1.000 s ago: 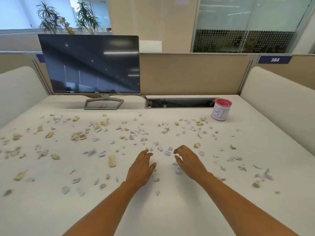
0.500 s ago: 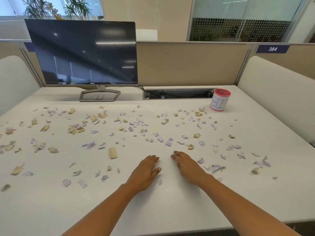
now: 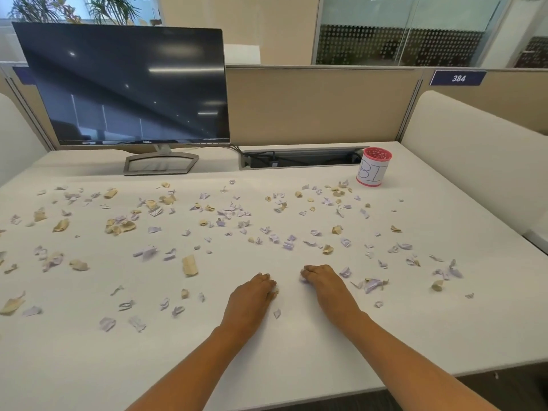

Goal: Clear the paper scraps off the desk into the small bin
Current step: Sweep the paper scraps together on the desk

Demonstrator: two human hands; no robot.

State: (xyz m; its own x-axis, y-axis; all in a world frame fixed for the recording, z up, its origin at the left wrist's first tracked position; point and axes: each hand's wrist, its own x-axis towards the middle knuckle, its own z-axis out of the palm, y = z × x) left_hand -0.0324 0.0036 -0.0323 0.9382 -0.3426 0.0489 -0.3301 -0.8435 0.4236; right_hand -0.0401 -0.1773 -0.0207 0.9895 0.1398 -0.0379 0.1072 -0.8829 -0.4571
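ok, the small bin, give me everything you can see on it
The bin is a small round cup with a pink or red rim and base and a white paper label handwritten "BI", the rest turned away. It stands upright at the desk's far right, by the cable slot. Something pinkish shows inside. Nothing touches it; the nearest scraps lie just left.

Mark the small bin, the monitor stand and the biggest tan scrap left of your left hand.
Small bin (image 3: 373, 171), head view: on its white labelled wall.
Monitor stand (image 3: 161, 163), head view: on the grey base plate.
Tan scrap (image 3: 189, 265), head view: on the middle of the paper.
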